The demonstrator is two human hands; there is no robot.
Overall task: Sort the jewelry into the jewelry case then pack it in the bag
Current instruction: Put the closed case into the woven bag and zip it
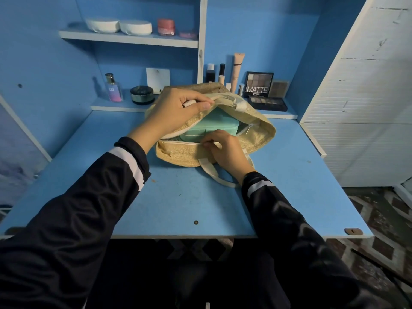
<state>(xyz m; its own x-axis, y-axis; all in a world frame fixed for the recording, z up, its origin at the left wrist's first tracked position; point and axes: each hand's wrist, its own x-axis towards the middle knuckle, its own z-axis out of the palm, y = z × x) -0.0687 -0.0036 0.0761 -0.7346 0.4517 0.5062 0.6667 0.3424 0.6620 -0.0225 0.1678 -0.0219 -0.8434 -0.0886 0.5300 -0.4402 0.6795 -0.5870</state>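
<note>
Holding the bag [263,132] by its mouth, you had your left hand [176,110] curled round the far rim, fingers [200,106] clamped on the fabric and lifting it. Your right hand [226,152] pinched the near rim along the pale zip tape. The jewelry case [207,127] lay shut inside the bag, between the two rims, with its mint top showing. The bag itself sat toward the back of the counter [178,204].

The bag looked like soft woven cloth, limp enough to sag and fold wherever you let go, so both rims probably needed holding for the mouth to stay wide. The case seemed rigid and smooth-skinned, likely light, with small loose pieces inside, so it was best kept flat. Had it needed reseating, its long sides would have given a surer hold than the slick lid.

For lifting the bag, the cream strap handle [211,175] by your right wrist was the natural grip. For closing it, what looked like the white zip pull [249,127] at the right end of the opening was the place to pinch.
</note>
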